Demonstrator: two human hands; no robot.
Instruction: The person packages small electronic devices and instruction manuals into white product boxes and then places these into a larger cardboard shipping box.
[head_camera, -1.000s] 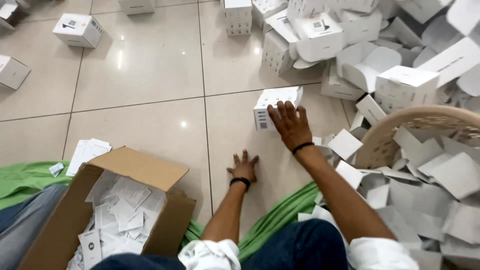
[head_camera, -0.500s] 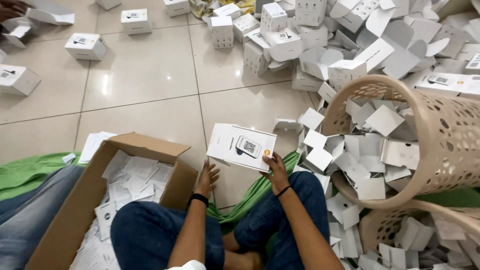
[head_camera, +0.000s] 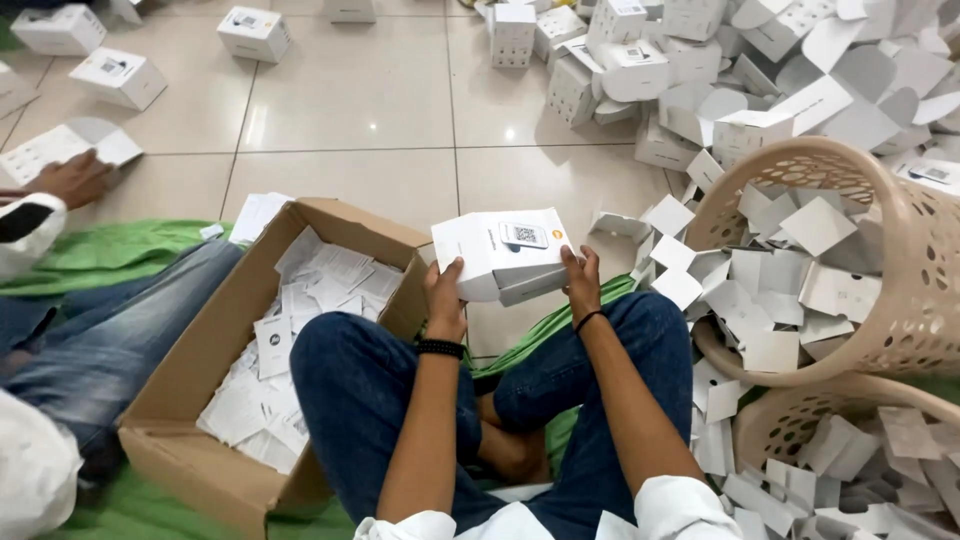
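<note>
1. I hold a small white box (head_camera: 505, 252) up in front of me, over my knees. My left hand (head_camera: 445, 290) grips its left end and my right hand (head_camera: 580, 280) grips its right end.
2. My fingers (head_camera: 452, 268) are curled tight on the box, thumbs on the near side. Both hands are full of this one box.
3. I think the box is light, because I hold it up with just my fingertips. It looks like thin, stiff card. It could dent if I squeeze too hard.
4. The card looks smooth, so it may slip. The ends and corners are the best places to hold, just where my hands are now.
5. The box is white and flat on top, with a small dark picture patch and a tiny orange dot. A grey inner part sticks out a bit at the bottom, near my right hand.
6. Just left of my left hand is an open brown carton (head_camera: 250, 330) full of white paper slips.
7. To the right of my right hand stands a tan basket (head_camera: 900, 270) packed with flat white card pieces. More pieces lie on the floor near it.
8. Beyond my fingers, on the tiled floor (head_camera: 350, 100), is a big pile of more white boxes (head_camera: 680, 80).
9. Far to my left, another person's hand (head_camera: 70, 180) rests on a flat box.
</note>
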